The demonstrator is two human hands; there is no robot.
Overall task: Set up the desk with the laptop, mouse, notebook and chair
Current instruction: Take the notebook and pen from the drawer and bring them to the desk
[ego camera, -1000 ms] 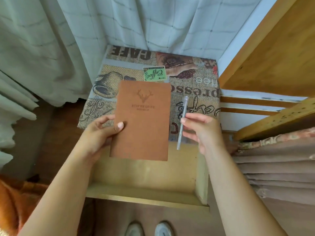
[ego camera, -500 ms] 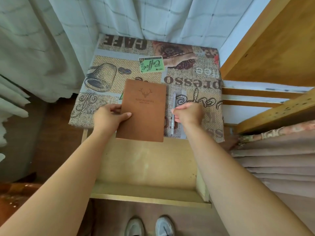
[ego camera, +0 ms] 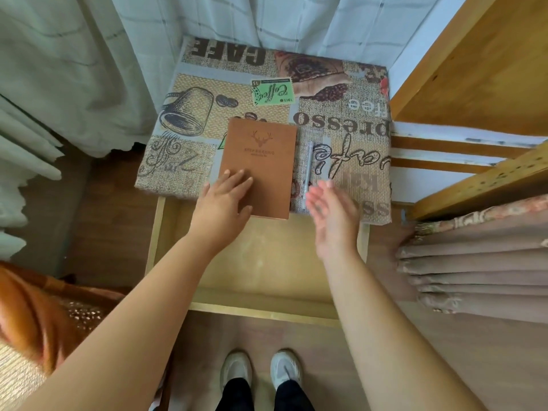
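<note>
Left hand (ego camera: 225, 200) lying flat on notebook (ego camera: 258, 167), right hand (ego camera: 333, 215) hovering open, empty; notebook overhanging desk (ego camera: 350, 161) edge, likely tipping into open drawer (ego camera: 267, 262).

The notebook (ego camera: 261, 164) is tan-brown with a darker stag's head and a line of lettering stamped on its cover; the pen (ego camera: 307, 170) beside it is pale silver-grey; the surface (ego camera: 350, 149) wears a burlap-beige cloth printed with dark brown coffee words, a drawn cup, roasted beans and a green stamp; the drawer (ego camera: 261, 262) is pale yellow wood; the curtain (ego camera: 89, 54) is white with faint grey checks; the shoes (ego camera: 261, 372) are white; the floor (ego camera: 118, 203) is brown.
</note>
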